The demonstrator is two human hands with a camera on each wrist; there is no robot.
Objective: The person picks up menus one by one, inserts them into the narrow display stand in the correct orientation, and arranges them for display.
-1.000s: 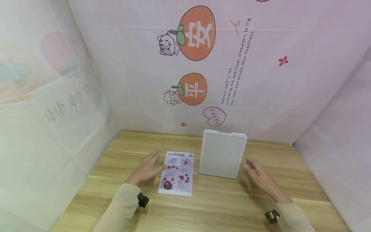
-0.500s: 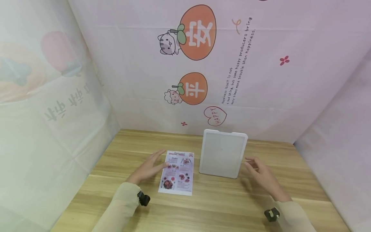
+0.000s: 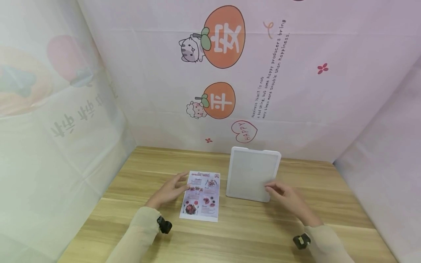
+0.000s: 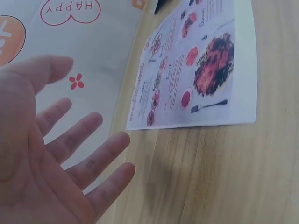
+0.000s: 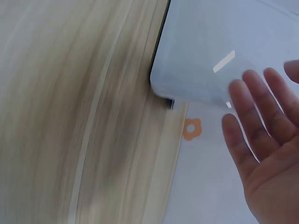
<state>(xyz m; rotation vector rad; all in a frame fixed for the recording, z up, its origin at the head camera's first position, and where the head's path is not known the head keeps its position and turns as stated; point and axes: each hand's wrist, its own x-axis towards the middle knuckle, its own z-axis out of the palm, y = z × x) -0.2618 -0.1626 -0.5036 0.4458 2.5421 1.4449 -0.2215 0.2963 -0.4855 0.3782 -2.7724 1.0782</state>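
A printed menu sheet [image 3: 205,197] lies flat on the wooden table, its heading toward the back wall. Beside its left edge hovers my left hand [image 3: 167,191]; in the left wrist view the fingers [image 4: 110,151] are spread and hold nothing. To the right of the sheet a white-rimmed display frame [image 3: 251,175] stands upright with a blank pale panel. My right hand [image 3: 292,200] is at the frame's lower right, overlapping its edge in the head view. Its fingers [image 5: 254,109] look loosely extended in the right wrist view; whether they touch the frame I cannot tell.
The wooden table [image 3: 243,233] runs back to a printed cloth wall [image 3: 158,91]. More cloth hangs on the left [image 3: 82,153] and right sides. A dark wrist camera [image 3: 164,224] sits on the left wrist, another [image 3: 301,241] on the right.
My right hand has moved left, from beside the frame to over its lower right edge. My left hand has barely shifted. The menu sheet and frame stay in place.
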